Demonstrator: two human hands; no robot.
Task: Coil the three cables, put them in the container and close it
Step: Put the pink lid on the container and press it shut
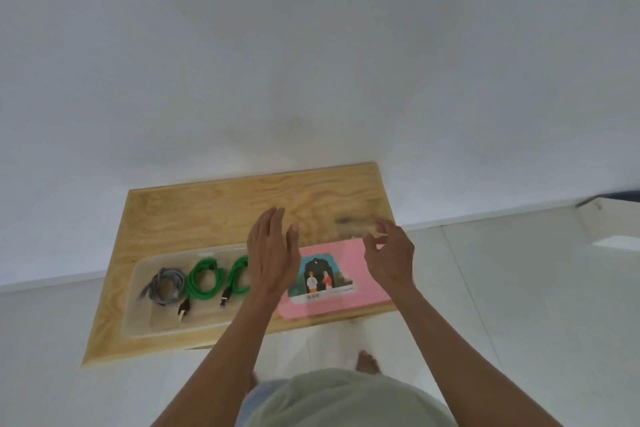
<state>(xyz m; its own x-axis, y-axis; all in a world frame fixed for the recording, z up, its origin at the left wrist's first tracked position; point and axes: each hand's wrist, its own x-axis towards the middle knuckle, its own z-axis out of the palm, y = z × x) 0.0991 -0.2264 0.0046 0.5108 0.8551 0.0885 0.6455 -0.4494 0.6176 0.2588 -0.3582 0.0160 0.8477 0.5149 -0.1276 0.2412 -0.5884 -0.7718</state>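
With the three coiled cables (pixel 204 282) already in the clear box (pixel 138 302) at left, the pink lid (pixel 360 274) lies long-side across just under both empty hands, left (pixel 272 253) straight-fingered, right (pixel 389 253) loosely curled and nearer its far edge.

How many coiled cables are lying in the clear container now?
3. The grey cable lies at the left end of the clear container, one green cable in the middle, another green cable at the right, partly hidden by the left hand.
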